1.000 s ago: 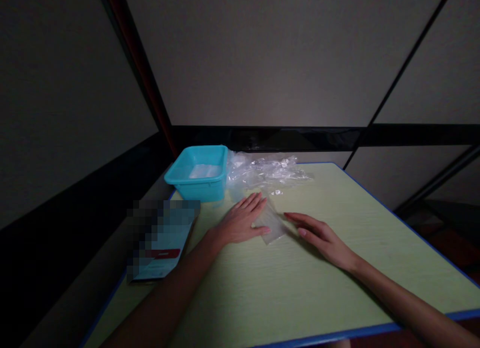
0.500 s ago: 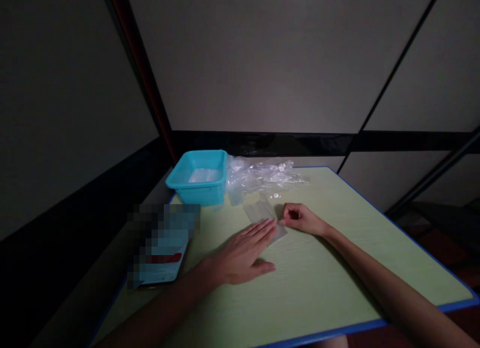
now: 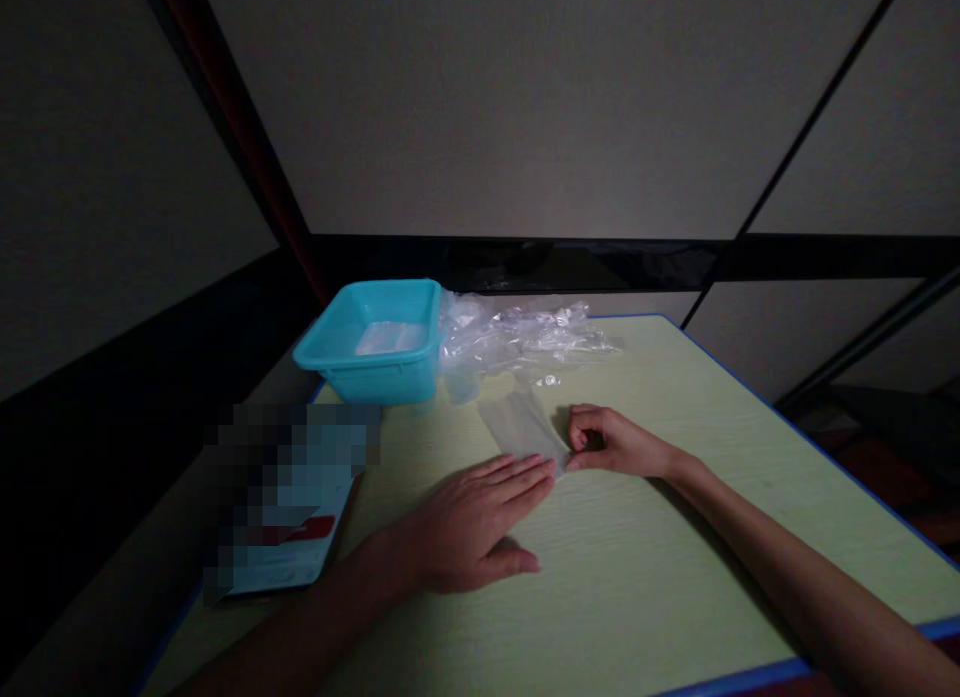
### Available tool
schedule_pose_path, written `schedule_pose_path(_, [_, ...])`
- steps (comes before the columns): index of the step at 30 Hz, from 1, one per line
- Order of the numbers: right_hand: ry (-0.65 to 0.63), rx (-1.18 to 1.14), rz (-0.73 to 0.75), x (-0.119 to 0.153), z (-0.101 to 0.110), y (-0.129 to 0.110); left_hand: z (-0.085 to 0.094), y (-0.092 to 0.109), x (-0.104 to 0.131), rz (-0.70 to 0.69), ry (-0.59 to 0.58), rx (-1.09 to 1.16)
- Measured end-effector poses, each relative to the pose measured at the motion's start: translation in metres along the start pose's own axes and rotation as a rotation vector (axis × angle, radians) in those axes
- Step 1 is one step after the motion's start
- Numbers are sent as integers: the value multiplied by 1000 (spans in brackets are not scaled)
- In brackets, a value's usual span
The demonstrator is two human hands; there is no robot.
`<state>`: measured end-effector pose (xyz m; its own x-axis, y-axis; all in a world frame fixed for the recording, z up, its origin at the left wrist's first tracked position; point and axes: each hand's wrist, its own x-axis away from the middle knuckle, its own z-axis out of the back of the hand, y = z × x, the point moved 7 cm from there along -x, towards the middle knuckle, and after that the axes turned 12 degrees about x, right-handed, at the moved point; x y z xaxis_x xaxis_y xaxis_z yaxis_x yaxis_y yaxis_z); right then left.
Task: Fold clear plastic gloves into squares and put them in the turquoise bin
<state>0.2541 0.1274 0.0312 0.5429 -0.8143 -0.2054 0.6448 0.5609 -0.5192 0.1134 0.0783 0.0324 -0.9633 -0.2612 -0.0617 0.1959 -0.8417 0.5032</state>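
A small, clear plastic bag [image 3: 523, 424] lies flat on the table, with its near end between my two hands. My left hand [image 3: 484, 522] is open and palm down, its straight fingers lying on the bag's near edge and its thumb apart on the tabletop. At the bag's right near corner, my right hand [image 3: 619, 444] is closed, with curled fingers and the thumb at the film's edge. Its grip on the corner is partly hidden by the fingers.
A turquoise plastic basin [image 3: 382, 379] with whitish contents stands at the back left. Beside it lies a heap of crumpled clear plastic [image 3: 525, 337]. A tablet-like screen [image 3: 292, 547], partly blurred out, rests at the left edge of the pale green table [image 3: 637, 587]. Wall panels rise behind.
My left hand has slid slightly toward me on the bag, leaving more of it uncovered. My right thumb has come down to the bag's near corner. The camera view has shifted a little.
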Motion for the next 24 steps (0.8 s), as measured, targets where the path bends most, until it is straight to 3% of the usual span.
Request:
schedule_pose_path(12, [-12,-35,9,-2,-2,3,3,-8,7,-11,63,32])
schedule_pose_path(20, [-6,-31,8,-1,-3,3,17,-3,10,-63,196,94])
schedule_pose_path(24, [-12,-163,-73,2,-3,12,18,-4,10,-65,244,62])
